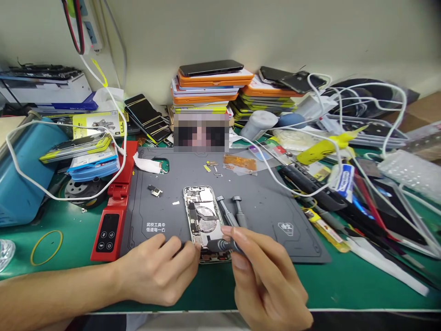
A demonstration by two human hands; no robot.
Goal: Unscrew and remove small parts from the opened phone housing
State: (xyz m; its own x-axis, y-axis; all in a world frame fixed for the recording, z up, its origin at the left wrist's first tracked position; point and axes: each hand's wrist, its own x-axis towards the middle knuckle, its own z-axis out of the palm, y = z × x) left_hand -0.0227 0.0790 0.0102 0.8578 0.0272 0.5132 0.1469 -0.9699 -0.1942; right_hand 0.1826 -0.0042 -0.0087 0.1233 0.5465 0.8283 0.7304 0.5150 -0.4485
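Observation:
An opened smartphone (207,224), its inner boards and round coil bare, lies on the grey work mat (262,197). At its lower left edge my left hand (161,269) is closed, the thumb and forefinger pressed against the frame; the tips are partly hidden. My right hand (272,271) pinches a dark grey screwdriver (218,245), held slanting low over the phone's bottom part. Whether its tip touches a screw cannot be seen. Two more screwdrivers (238,207) rest along the phone's right side. A small loose phone part (155,191) sits to the left.
A red folding device (108,234) with touch buttons borders the mat on the left. Behind stand stacked orange cases (206,98). Cables (275,177) and tools crowd the right side. Tiny metal pieces (217,174) are scattered on the mat beyond the phone.

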